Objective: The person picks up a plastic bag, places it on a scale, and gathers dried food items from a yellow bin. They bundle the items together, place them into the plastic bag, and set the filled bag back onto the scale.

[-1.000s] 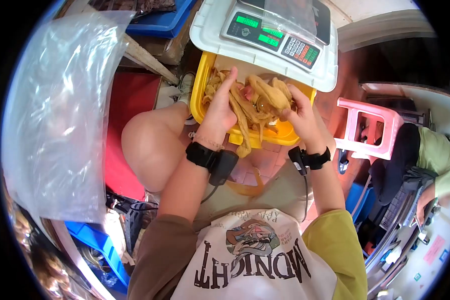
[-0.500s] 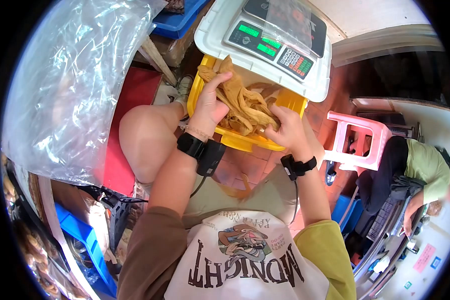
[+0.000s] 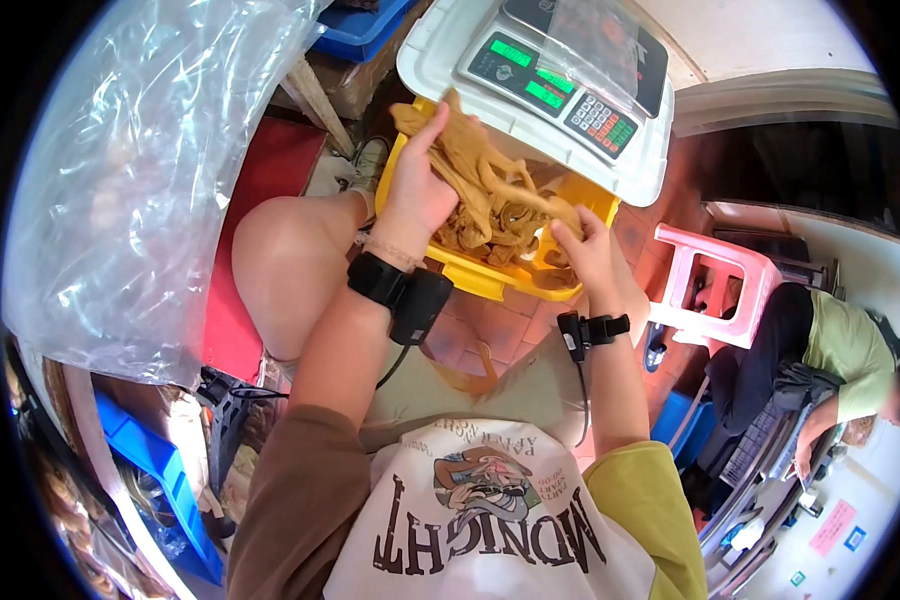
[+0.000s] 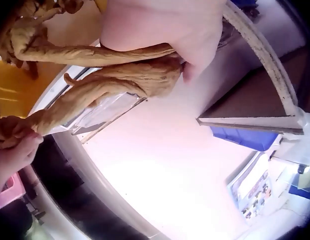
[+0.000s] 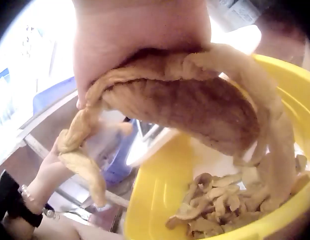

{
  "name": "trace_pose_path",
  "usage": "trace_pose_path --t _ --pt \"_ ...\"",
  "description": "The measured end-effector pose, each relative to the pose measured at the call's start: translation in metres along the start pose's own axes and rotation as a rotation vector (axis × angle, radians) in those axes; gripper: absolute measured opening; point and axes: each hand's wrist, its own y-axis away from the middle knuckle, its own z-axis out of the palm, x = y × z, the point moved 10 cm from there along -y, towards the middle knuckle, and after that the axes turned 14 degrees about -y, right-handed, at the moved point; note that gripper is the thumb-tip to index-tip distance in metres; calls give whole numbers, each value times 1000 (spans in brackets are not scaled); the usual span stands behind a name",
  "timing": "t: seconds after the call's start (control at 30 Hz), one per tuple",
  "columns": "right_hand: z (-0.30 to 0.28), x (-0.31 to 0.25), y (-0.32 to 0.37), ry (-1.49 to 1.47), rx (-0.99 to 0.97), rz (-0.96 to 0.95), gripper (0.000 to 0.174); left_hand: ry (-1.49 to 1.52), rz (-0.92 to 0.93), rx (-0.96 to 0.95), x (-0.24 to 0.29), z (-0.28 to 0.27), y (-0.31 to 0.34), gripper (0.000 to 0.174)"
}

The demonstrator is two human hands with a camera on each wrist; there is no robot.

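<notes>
Green readouts on the scale [image 3: 540, 95] are way too small to read. The scale also covers the far side of the yellow tub [image 3: 490, 282], and the tan strips [image 3: 485, 205] bury the tub's floor. The left wrist view chops the left hand [image 4: 160, 25] off at the top edge, and the right wrist view does the same to the right hand [image 5: 140, 35]. Both are pretty blurry up close.

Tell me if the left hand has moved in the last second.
Yes. The left hand has shifted toward the scale's near left corner, gripping tan strips.
</notes>
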Motion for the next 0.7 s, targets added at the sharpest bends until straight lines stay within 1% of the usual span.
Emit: trace_pose_path --t 0.07,0.1,0.13,0.17,0.2,0.23,0.27,0.3,0.33,0.4,0.43,0.47,0.5,0.53,0.57,0.6,0.67,0.7 --pt "-36 29 0 -85 199 169 27 15 -4 14 10 1 1 30" --pt "-45 33 4 -119 268 215 30 -133 63 24 19 1 1 31" --pt "-46 33 3 -117 272 217 30 -281 130 33 27 3 2 33" --pt "-50 31 1 -301 341 160 36 -352 257 48 39 6 8 35" --pt "-53 26 1 -484 409 102 42 -350 252 48 36 5 8 35" --pt "-52 30 4 -636 448 178 47 -509 334 51 42 9 11 35" --pt "-51 24 4 -634 452 178 47 -668 418 52 47 14 14 34" --pt "-47 18 3 -707 441 162 48 -783 507 48 50 24 19 30" --pt "-42 10 2 -779 428 145 48 -780 505 47 48 27 23 30" --pt "-34 -8 2 -757 405 137 48 -1544 786 103 50 61 45 30" --pt "-28 -17 1 -773 374 109 47 -1600 766 34 40 64 41 32" --pt "-22 -26 1 -790 342 80 46 -1599 766 36 36 65 43 32" --pt "-18 -31 2 -788 341 81 46 -1559 714 -19 28 67 43 36" --pt "-14 -42 3 -743 315 17 43 -1518 662 -72 20 69 42 39" --pt "-10 -51 3 -698 287 -46 41 -1319 546 -128 5 56 33 38" --pt "-6 -48 3 -697 286 -44 41 -1318 546 -126 1 56 34 38" --pt "0 -61 4 -397 265 -195 38 -938 277 -169 -21 44 27 41" --pt "6 -70 7 -274 269 -241 33 -938 277 -170 -22 46 30 41"
